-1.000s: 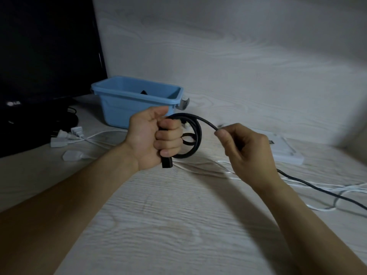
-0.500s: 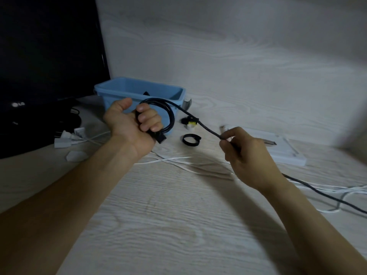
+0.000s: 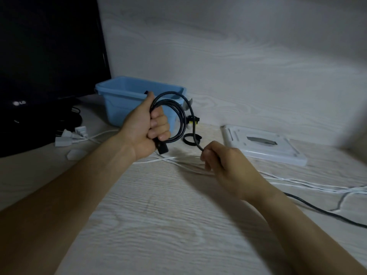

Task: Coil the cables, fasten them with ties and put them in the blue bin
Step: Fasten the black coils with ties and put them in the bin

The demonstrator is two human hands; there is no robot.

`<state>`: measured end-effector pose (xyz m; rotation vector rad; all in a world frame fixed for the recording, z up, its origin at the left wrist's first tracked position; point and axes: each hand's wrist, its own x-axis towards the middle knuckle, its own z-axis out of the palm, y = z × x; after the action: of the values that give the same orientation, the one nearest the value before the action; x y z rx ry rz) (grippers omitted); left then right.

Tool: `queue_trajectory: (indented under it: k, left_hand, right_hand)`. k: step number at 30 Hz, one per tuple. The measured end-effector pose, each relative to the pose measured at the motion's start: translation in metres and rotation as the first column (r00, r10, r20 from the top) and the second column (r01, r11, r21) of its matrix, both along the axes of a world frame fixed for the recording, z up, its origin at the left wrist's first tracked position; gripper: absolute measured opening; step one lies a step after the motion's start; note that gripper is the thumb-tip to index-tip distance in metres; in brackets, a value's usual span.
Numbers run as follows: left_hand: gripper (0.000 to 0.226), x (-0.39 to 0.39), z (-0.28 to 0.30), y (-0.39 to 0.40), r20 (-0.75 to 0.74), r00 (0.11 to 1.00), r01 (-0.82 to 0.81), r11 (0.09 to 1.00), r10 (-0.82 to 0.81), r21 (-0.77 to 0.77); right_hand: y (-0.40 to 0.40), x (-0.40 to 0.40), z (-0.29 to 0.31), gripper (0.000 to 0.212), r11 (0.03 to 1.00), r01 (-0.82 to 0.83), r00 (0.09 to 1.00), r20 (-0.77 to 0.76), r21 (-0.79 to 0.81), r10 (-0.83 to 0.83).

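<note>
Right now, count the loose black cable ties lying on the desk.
2: a black ring tie right of the left hand, and a black-and-yellow one beside the blue bin. Others may be hidden.

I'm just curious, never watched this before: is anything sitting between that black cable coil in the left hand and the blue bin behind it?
Nothing visible blocks it. The left hand holds the black cable coil directly in front of the blue bin, whose top is open. The right hand grips the cable's uncoiled tail.
</note>
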<state>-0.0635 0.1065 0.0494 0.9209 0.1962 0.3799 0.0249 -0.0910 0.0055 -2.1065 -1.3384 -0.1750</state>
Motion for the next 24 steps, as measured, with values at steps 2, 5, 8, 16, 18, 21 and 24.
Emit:
queue_trajectory:
  k: [2, 5, 8, 16, 18, 21, 24]
  left_hand:
    - [0.065, 0.001, -0.001, -0.003, -0.049, 0.998, -0.046, 0.998, 0.047, 0.036]
    - [0.061, 0.001, -0.004, 0.003, -0.032, 0.992, -0.127, 0.990, 0.125, -0.066]
    - [0.050, 0.000, -0.004, 0.012, 0.046, 0.985, -0.151, 0.960, 0.167, -0.236]
    - [0.025, 0.005, 0.001, 0.001, 0.183, 0.969, -0.121, 0.964, 0.166, -0.235]
    - [0.025, 0.007, 0.001, -0.004, 0.193, 0.965, -0.142, 0.972, 0.178, -0.186]
    - [0.024, 0.008, -0.003, -0.013, 0.203, 0.953, -0.236, 0.971, 0.225, 0.031]
    - [0.018, 0.008, -0.013, -0.019, 0.225, 0.936, -0.347, 0.812, 0.270, 0.469]
  right_hand:
    - [0.000, 0.001, 0.001, 0.026, 0.998, 0.042, 0.999, -0.035, 0.045, -0.040]
    - [0.001, 0.002, 0.005, 0.036, 0.986, 0.127, 0.991, -0.044, 0.103, -0.123]
    - [0.000, 0.004, 0.006, 0.041, 0.979, 0.164, 0.986, -0.051, 0.121, -0.159]
    - [0.003, -0.005, 0.000, 0.049, 0.998, 0.017, 1.000, 0.024, -0.056, -0.016]
    - [0.003, -0.010, 0.000, 0.048, 0.996, 0.003, 1.000, 0.016, -0.093, -0.002]
    - [0.003, -0.018, 0.004, 0.045, 0.988, -0.066, 0.997, -0.052, -0.136, 0.059]
    - [0.005, -0.025, 0.003, 0.038, 0.979, -0.181, 0.970, -0.180, -0.092, 0.163]
